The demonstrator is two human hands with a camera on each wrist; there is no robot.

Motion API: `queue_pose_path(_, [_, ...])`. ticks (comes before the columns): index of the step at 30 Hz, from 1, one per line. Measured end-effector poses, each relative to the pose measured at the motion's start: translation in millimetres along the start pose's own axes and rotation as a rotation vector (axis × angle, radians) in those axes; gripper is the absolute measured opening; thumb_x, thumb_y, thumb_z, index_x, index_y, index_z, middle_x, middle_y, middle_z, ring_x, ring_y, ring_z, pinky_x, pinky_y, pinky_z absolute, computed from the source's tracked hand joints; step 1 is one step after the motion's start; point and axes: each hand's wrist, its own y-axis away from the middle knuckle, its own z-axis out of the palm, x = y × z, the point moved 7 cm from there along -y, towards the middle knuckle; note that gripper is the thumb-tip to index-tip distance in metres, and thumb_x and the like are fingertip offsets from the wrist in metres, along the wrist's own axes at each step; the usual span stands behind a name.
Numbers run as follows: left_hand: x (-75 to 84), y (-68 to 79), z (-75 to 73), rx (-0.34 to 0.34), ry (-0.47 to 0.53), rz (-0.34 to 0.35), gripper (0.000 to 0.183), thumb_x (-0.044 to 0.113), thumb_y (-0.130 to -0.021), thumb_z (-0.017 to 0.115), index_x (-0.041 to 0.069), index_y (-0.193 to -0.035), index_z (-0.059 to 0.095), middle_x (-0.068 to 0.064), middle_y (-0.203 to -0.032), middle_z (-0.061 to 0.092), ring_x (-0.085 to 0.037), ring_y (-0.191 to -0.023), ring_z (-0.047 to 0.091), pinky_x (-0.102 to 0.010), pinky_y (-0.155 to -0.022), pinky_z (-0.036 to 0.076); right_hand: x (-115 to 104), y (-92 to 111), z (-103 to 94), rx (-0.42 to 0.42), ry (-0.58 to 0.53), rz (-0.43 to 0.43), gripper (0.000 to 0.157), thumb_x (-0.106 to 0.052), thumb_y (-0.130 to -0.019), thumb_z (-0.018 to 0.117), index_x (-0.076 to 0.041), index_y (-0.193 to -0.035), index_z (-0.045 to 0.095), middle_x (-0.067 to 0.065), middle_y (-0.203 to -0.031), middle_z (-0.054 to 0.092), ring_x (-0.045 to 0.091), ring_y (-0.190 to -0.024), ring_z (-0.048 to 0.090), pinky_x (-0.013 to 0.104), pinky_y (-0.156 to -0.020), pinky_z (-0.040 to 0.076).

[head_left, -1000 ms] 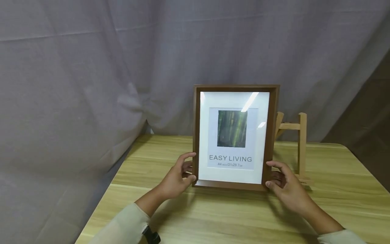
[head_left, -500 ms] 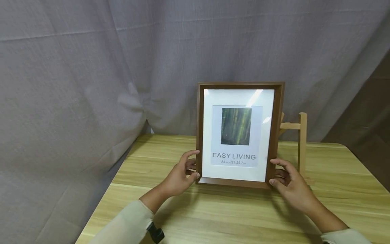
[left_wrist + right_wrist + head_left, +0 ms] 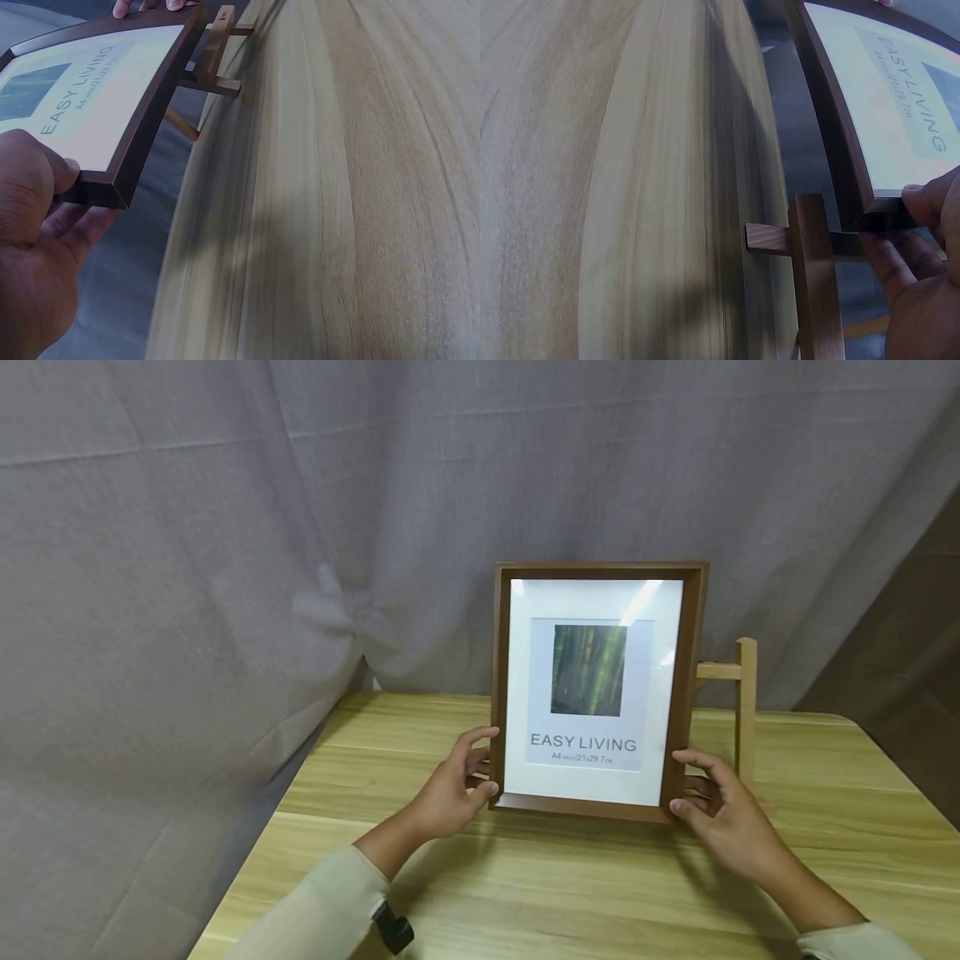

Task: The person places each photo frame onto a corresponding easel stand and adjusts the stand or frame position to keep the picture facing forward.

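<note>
A brown picture frame [image 3: 587, 806] with a white mat, a green bamboo picture and the words "EASY LIVING" is held upright above the table. My left hand [image 3: 450, 793] grips its lower left side, thumb on the front and fingers behind, as the left wrist view also shows. On the lower right side my right hand [image 3: 723, 814] pinches the frame the same way. Behind the frame, to the right, stands a small wooden easel [image 3: 745, 710], its left part hidden. In the right wrist view the frame's bottom edge [image 3: 832, 127] is close to the easel [image 3: 817, 277].
The wood-grain table [image 3: 600, 893] extends under both hands. Grey cloth [image 3: 420, 527] hangs behind it and along its left side. A darker brown surface [image 3: 900, 635] lies beyond the table at the right.
Both hands have carried the picture frame to the right and slightly up. It now covers more of the easel, whose left post has gone out of sight.
</note>
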Motion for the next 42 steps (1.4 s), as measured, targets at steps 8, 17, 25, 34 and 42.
queue_pose_path(8, [1.1,-3.3,0.8,0.010,0.007,0.011,0.077,-0.009,-0.098,0.061,0.026,-0.156,0.024,-0.020,-0.141,0.056,-0.028,-0.116,0.062,-0.040,-0.094,0.054,-1.7,-3.9,-2.6,0.007,0.025,-0.016,0.074,0.027,-0.083,0.065,-0.004,-0.146,0.043,0.006,-0.140,0.043,-0.003,-0.112,0.056,0.015,-0.089,0.051])
queue_pose_path(17, [0.9,-7.7,3.5,0.006,-0.027,0.007,0.077,-0.007,-0.099,0.061,0.028,-0.156,0.024,-0.022,-0.145,0.051,-0.027,-0.119,0.061,-0.040,-0.096,0.053,-0.2,-3.7,-5.8,0.012,0.056,-0.003,0.073,0.027,-0.082,0.065,-0.001,-0.146,0.042,0.000,-0.139,0.044,-0.004,-0.112,0.055,0.013,-0.088,0.050])
queue_pose_path(25, [0.2,-7.3,2.4,-0.003,-0.031,-0.009,0.078,-0.006,-0.099,0.062,0.031,-0.156,0.023,-0.023,-0.149,0.048,-0.027,-0.124,0.059,-0.041,-0.098,0.052,-5.1,-5.6,-5.0,0.018,0.062,-0.027,0.073,0.030,-0.080,0.064,0.005,-0.144,0.040,-0.009,-0.137,0.043,-0.005,-0.113,0.055,0.013,-0.088,0.050])
queue_pose_path(34, [-0.4,-11.2,4.3,0.011,-0.031,0.006,0.078,-0.008,-0.098,0.062,0.028,-0.156,0.024,-0.024,-0.147,0.051,-0.027,-0.121,0.061,-0.040,-0.096,0.053,-3.4,-6.7,-7.2,0.035,0.048,-0.045,0.077,0.032,-0.078,0.063,-0.001,-0.145,0.042,0.001,-0.138,0.046,-0.003,-0.110,0.057,0.013,-0.086,0.051])
queue_pose_path(42, [-2.8,-13.8,6.6,0.024,-0.032,0.007,0.076,-0.007,-0.098,0.063,0.028,-0.155,0.025,-0.024,-0.148,0.048,-0.028,-0.123,0.059,-0.040,-0.097,0.053,-2.0,-8.1,-9.4,0.029,0.070,-0.049,0.074,0.033,-0.078,0.063,0.006,-0.143,0.040,-0.012,-0.140,0.042,-0.003,-0.109,0.057,0.012,-0.086,0.051])
